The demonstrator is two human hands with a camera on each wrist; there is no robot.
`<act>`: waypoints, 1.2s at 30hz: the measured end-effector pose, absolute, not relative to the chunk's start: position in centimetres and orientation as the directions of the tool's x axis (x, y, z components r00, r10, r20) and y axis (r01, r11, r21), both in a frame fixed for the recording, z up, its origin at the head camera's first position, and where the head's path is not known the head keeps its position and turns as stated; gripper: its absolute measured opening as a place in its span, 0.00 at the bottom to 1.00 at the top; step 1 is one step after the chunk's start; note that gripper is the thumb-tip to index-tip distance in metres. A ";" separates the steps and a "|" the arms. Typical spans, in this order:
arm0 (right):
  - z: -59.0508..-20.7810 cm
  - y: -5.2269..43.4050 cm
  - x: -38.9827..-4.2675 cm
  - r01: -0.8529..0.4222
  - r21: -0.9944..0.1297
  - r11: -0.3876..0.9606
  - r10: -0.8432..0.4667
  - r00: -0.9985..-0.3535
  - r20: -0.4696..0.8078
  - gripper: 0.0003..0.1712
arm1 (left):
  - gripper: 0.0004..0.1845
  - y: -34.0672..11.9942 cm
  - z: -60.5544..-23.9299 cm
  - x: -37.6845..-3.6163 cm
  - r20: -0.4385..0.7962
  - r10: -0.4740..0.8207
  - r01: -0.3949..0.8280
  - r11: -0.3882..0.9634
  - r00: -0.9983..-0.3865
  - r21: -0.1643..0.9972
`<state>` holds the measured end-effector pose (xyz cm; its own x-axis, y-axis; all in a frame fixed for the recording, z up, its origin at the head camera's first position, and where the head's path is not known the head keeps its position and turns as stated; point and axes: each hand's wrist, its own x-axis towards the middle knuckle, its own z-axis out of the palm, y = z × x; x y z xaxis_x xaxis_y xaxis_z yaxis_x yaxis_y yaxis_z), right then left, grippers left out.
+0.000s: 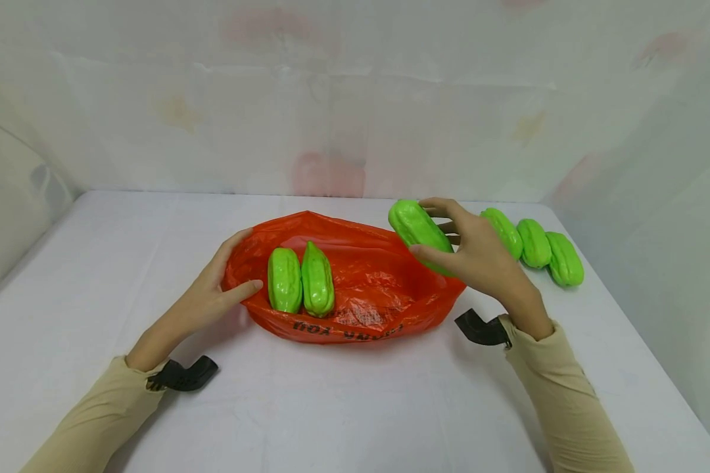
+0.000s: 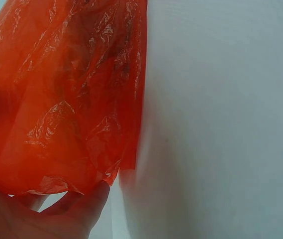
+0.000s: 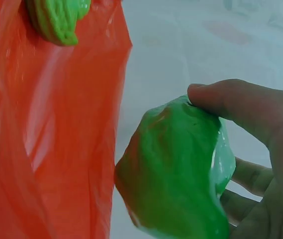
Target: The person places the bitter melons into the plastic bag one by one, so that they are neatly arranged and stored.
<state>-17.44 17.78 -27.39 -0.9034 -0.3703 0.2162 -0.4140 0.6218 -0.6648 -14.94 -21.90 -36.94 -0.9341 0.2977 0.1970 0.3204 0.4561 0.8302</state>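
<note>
A red plastic bag [image 1: 384, 289] with dark printed letters lies on the white table, its mouth wide. My left hand [image 1: 215, 289] holds the bag's left rim, thumb at the opening and fingers round the outside; the left wrist view shows the thumb [image 2: 99, 199] against the red film. Two glossy green ridged vegetables [image 1: 285, 281] lie side by side in the bag's left half. Above the bag's right edge, my right hand [image 1: 479, 253] grips another long green vegetable [image 1: 417, 226] between thumb and fingers. Its blunt, lobed end [image 3: 176, 169] faces the right wrist camera.
Several more green vegetables [image 1: 534, 243] lie in a row at the table's right, behind my right hand. A pale cloth wall [image 1: 449, 131] stands along the table's far edge. Black curved mounts [image 1: 186, 374] stick out from both sleeves.
</note>
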 end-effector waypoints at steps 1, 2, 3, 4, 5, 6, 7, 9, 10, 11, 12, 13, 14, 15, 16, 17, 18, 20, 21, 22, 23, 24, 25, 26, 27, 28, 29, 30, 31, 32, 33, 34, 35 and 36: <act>-27.4 17.6 -17.4 -0.421 -0.665 0.616 -0.379 -0.899 0.219 0.37 | 0.42 -21.9 -36.9 -14.9 0.198 0.298 0.321 0.458 -0.934 0.829; -27.4 17.4 -17.3 -0.428 -0.666 0.611 -0.386 -0.895 0.222 0.37 | 0.42 -21.9 -36.9 -14.9 0.198 0.298 0.322 0.459 -0.934 0.828; -27.5 17.3 -17.3 -0.432 -0.669 0.605 -0.392 -0.893 0.223 0.37 | 0.42 -21.9 -36.9 -14.9 0.199 0.298 0.323 0.459 -0.933 0.828; -27.5 17.1 -17.2 -0.438 -0.671 0.599 -0.396 -0.890 0.227 0.36 | 0.42 -21.9 -36.9 -14.9 0.200 0.298 0.324 0.458 -0.933 0.828; -27.6 17.0 -17.2 -0.441 -0.674 0.593 -0.398 -0.888 0.230 0.36 | 0.42 -21.9 -36.9 -14.9 0.201 0.299 0.324 0.457 -0.933 0.828; -27.7 16.9 -17.2 -0.445 -0.675 0.588 -0.401 -0.886 0.234 0.36 | 0.42 -21.9 -36.9 -14.9 0.202 0.300 0.326 0.453 -0.932 0.830; -27.7 16.7 -17.1 -0.447 -0.678 0.584 -0.402 -0.885 0.236 0.36 | 0.42 -21.9 -36.9 -14.9 0.203 0.301 0.326 0.451 -0.932 0.831; -28.0 16.4 -17.1 -0.447 -0.682 0.579 -0.405 -0.883 0.236 0.37 | 0.42 -21.9 -36.9 -14.9 0.203 0.300 0.326 0.453 -0.932 0.830; -28.1 16.2 -17.1 -0.450 -0.682 0.576 -0.410 -0.881 0.236 0.36 | 0.42 -21.9 -36.9 -14.9 0.202 0.300 0.326 0.456 -0.932 0.828; -28.2 16.0 -17.1 -0.454 -0.681 0.574 -0.416 -0.879 0.236 0.36 | 0.42 -21.9 -36.9 -14.9 0.201 0.300 0.326 0.459 -0.933 0.827; -28.3 15.9 -17.1 -0.458 -0.679 0.573 -0.422 -0.876 0.235 0.36 | 0.42 -21.9 -36.9 -14.9 0.200 0.299 0.325 0.460 -0.933 0.826; -28.3 15.7 -17.1 -0.461 -0.679 0.571 -0.426 -0.874 0.235 0.36 | 0.42 -21.9 -36.8 -14.9 0.199 0.298 0.324 0.464 -0.934 0.825; -28.4 15.6 -17.1 -0.466 -0.677 0.570 -0.431 -0.871 0.237 0.36 | 0.42 -21.9 -36.8 -14.9 0.198 0.298 0.323 0.464 -0.934 0.825; -28.5 15.5 -17.1 -0.471 -0.675 0.568 -0.435 -0.868 0.239 0.36 | 0.42 -21.9 -36.8 -14.9 0.199 0.298 0.323 0.463 -0.934 0.825; -28.6 15.3 -17.1 -0.475 -0.675 0.565 -0.439 -0.865 0.242 0.36 | 0.42 -21.9 -36.8 -14.9 0.199 0.298 0.323 0.461 -0.934 0.827; -28.7 15.2 -17.0 -0.480 -0.675 0.561 -0.442 -0.862 0.246 0.37 | 0.42 -21.8 -36.9 -14.9 0.200 0.298 0.324 0.458 -0.933 0.828; -28.7 15.0 -17.0 -0.484 -0.674 0.558 -0.446 -0.860 0.248 0.37 | 0.42 -21.8 -36.9 -14.9 0.202 0.298 0.325 0.456 -0.933 0.828; -28.9 14.7 -16.9 -0.488 -0.679 0.549 -0.457 -0.855 0.245 0.37 | 0.42 -21.9 -36.9 -14.9 0.205 0.299 0.327 0.451 -0.932 0.830; -29.0 14.5 -16.8 -0.487 -0.683 0.544 -0.462 -0.854 0.241 0.37 | 0.42 -21.9 -36.9 -14.9 0.206 0.298 0.328 0.450 -0.932 0.831; -29.1 14.3 -16.8 -0.485 -0.688 0.539 -0.467 -0.852 0.236 0.37 | 0.42 -21.9 -36.9 -14.9 0.207 0.298 0.328 0.450 -0.932 0.831; -29.2 14.1 -16.7 -0.483 -0.693 0.536 -0.471 -0.852 0.229 0.37 | 0.42 -21.9 -36.9 -14.9 0.207 0.298 0.329 0.450 -0.932 0.830; -29.3 13.9 -16.7 -0.482 -0.693 0.535 -0.476 -0.850 0.224 0.37 | 0.42 -21.9 -36.9 -15.0 0.207 0.299 0.328 0.449 -0.932 0.831; -29.4 13.7 -16.6 -0.480 -0.695 0.535 -0.479 -0.850 0.218 0.37 | 0.42 -21.9 -36.9 -15.0 0.206 0.299 0.328 0.449 -0.932 0.831; -29.5 13.5 -16.6 -0.476 -0.697 0.536 -0.481 -0.851 0.212 0.37 | 0.42 -21.9 -36.9 -15.0 0.205 0.299 0.327 0.449 -0.932 0.831; -29.6 13.4 -16.6 -0.476 -0.697 0.536 -0.484 -0.850 0.208 0.37 | 0.42 -21.9 -37.0 -15.0 0.204 0.299 0.326 0.448 -0.932 0.832; -29.7 13.3 -16.6 -0.473 -0.698 0.537 -0.485 -0.851 0.203 0.37 | 0.42 -21.9 -37.0 -15.0 0.204 0.299 0.326 0.448 -0.932 0.832; -29.8 13.1 -16.6 -0.473 -0.694 0.542 -0.487 -0.850 0.199 0.37 | 0.42 -21.9 -37.0 -15.0 0.203 0.299 0.325 0.448 -0.932 0.833; -29.9 13.0 -16.6 -0.473 -0.690 0.548 -0.490 -0.850 0.194 0.37 | 0.42 -21.9 -37.0 -15.0 0.202 0.299 0.324 0.448 -0.933 0.834; -30.0 12.9 -16.6 -0.471 -0.688 0.552 -0.491 -0.850 0.188 0.37 | 0.42 -21.9 -37.0 -15.0 0.201 0.299 0.323 0.447 -0.933 0.834; -30.1 12.9 -16.6 -0.471 -0.685 0.556 -0.493 -0.850 0.184 0.37 | 0.42 -21.9 -37.0 -15.0 0.201 0.300 0.324 0.446 -0.932 0.834; -30.2 12.8 -16.6 -0.471 -0.680 0.562 -0.494 -0.850 0.181 0.37 | 0.42 -21.9 -37.0 -15.0 0.201 0.301 0.324 0.445 -0.932 0.835; -30.3 12.8 -16.6 -0.470 -0.675 0.569 -0.494 -0.851 0.176 0.37 | 0.42 -21.9 -37.0 -15.0 0.197 0.302 0.320 0.444 -0.933 0.837; -30.4 12.7 -16.6 -0.469 -0.672 0.573 -0.493 -0.852 0.175 0.37 | 0.42 -21.9 -37.0 -15.0 0.195 0.303 0.319 0.443 -0.933 0.838; -30.5 12.7 -16.7 -0.468 -0.672 0.574 -0.492 -0.853 0.173 0.37 | 0.42 -21.9 -37.0 -15.0 0.195 0.304 0.320 0.442 -0.932 0.838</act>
